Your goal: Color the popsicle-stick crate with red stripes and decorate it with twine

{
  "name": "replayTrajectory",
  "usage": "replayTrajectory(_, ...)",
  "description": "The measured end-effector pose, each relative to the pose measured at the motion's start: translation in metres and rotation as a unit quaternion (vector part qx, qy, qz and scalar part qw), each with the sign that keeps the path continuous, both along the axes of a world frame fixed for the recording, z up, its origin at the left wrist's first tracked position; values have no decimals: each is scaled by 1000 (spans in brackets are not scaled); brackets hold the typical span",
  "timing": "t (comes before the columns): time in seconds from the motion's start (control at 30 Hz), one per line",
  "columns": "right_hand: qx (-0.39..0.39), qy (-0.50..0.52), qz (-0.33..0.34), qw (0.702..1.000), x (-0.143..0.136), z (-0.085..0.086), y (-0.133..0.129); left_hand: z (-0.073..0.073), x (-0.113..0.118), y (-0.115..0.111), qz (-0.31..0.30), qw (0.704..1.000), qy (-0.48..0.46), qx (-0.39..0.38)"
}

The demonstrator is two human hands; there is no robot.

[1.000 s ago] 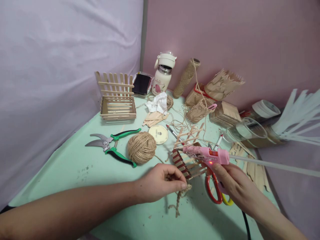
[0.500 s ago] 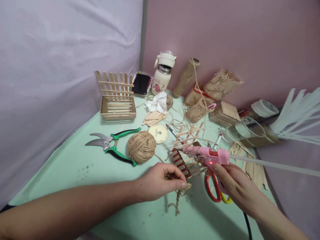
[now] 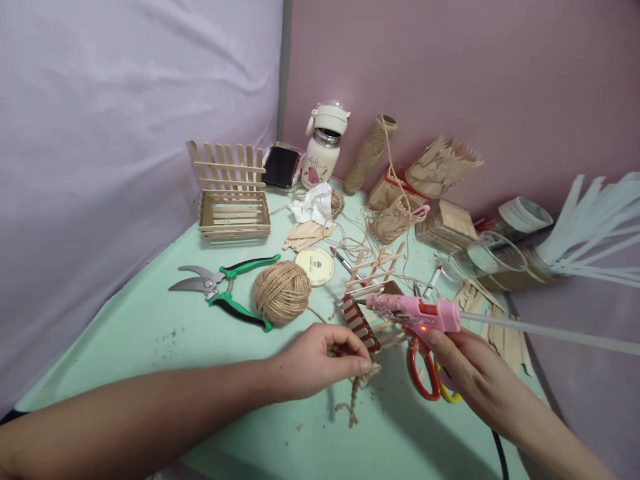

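Observation:
My left hand (image 3: pixel 325 360) pinches a braided piece of twine (image 3: pixel 354 400), whose loose end hangs below the fingertips. My right hand (image 3: pixel 475 373) is wrapped round a pink glue gun (image 3: pixel 413 312) with a small lit red light and a long glue stick in its back. The gun's nozzle points left, over or beside a small stick frame (image 3: pixel 359 325) with a dark red side. Red-handled scissors (image 3: pixel 419 377) lie under the gun, partly hidden by it. Left of the frame is a ball of twine (image 3: pixel 283 292).
Green-handled pruning shears (image 3: pixel 235 315) lie at the left. Behind stand a stick bench (image 3: pixel 234 217), a white bottle (image 3: pixel 321 157), a twine roll (image 3: pixel 369 157) and stick containers (image 3: pixel 395 220). Jars (image 3: pixel 487 260) with white glue sticks are at the right.
The glue gun's nozzle has dipped slightly beside the stick frame. My left hand keeps its pinch on the braided twine. The whole view has shifted very slightly.

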State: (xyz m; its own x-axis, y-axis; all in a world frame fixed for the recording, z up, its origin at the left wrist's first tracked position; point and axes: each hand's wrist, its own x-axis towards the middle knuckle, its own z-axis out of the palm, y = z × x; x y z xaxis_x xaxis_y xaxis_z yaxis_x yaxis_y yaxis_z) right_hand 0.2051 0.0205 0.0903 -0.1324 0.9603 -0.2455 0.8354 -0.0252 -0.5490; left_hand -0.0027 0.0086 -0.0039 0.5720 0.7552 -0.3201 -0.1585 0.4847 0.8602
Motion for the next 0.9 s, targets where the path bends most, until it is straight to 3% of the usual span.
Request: replayTrajectory(0.9, 38, -5, 30, 999, 11, -2, -12, 7, -1, 0, 1, 1000, -2, 9)
